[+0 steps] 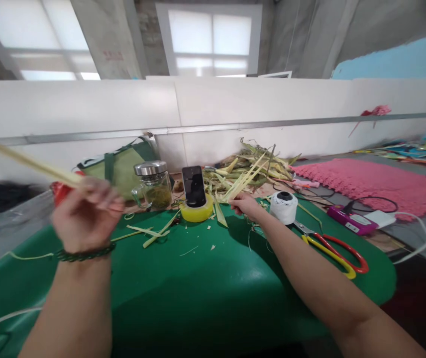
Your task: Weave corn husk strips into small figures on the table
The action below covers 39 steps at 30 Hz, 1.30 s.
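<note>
Strips of pale leaf (248,178) fan out from the right hand (246,205), its grip narrow around their near ends, by the dry heap (280,169) beyond the green table (198,278). The left hand (89,214), raised and blurred, seems to pinch a long pale strip (26,159). The step looks like picking among strips; the next move calls for a fine pull that snags no neighbours.
</note>
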### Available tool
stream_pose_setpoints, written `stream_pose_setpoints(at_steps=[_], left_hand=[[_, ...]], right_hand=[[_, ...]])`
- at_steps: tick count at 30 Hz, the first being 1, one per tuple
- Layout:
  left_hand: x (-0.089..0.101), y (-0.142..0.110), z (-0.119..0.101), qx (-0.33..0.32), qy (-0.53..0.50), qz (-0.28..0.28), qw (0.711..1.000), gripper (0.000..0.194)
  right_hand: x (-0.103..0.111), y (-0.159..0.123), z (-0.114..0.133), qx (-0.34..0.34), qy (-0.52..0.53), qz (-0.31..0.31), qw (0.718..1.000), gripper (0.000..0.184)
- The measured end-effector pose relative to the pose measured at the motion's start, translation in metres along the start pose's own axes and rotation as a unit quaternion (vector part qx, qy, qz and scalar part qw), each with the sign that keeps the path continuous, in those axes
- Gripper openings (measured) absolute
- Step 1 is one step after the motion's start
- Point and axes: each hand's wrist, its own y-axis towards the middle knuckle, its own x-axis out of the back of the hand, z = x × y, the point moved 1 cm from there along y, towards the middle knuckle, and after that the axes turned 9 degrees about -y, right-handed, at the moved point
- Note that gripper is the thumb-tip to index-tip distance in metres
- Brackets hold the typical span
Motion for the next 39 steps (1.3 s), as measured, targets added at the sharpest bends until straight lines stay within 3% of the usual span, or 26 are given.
stream_pose_setpoints(at_steps=[2,6,8,11,15,26,29,33,39], left_hand=[[-0.018,0.002,0.022,0.030,0.016,0.020,0.999,0.031],[-0.039,-0.002,0.075,0.218,0.123,0.005,0.968,0.027],[-0.043,-0.007,0.095,0.261,0.163,0.002,0.952,0.029],[-0.046,-0.013,0.114,0.311,0.190,0.027,0.931,0.031],[-0.042,-0.013,0.121,0.357,0.178,0.054,0.916,0.034],[-0.042,-0.015,0.125,0.346,0.183,0.023,0.920,0.032],[-0.044,-0.016,0.125,0.337,0.189,0.011,0.922,0.031],[-0.046,-0.017,0.124,0.339,0.186,-0.012,0.922,0.033],[-0.050,-0.018,0.126,0.323,0.164,-0.009,0.932,0.034]], right_hand=[[-0.002,-0.008,0.009,0.035,0.030,0.035,0.998,0.022],[-0.005,-0.024,0.022,0.097,0.078,0.130,0.984,0.022],[-0.007,-0.031,0.026,0.116,0.099,0.178,0.972,0.022],[-0.008,-0.039,0.030,0.116,0.090,0.216,0.965,0.021],[-0.005,-0.045,0.033,0.084,0.034,0.257,0.962,0.018],[-0.010,-0.047,0.029,0.008,-0.090,0.307,0.948,0.018],[-0.008,-0.043,0.025,0.041,-0.148,0.262,0.953,0.025],[-0.004,-0.042,0.030,0.128,-0.053,0.112,0.984,0.028],[-0.021,-0.052,0.039,0.128,0.074,0.224,0.963,0.024]])
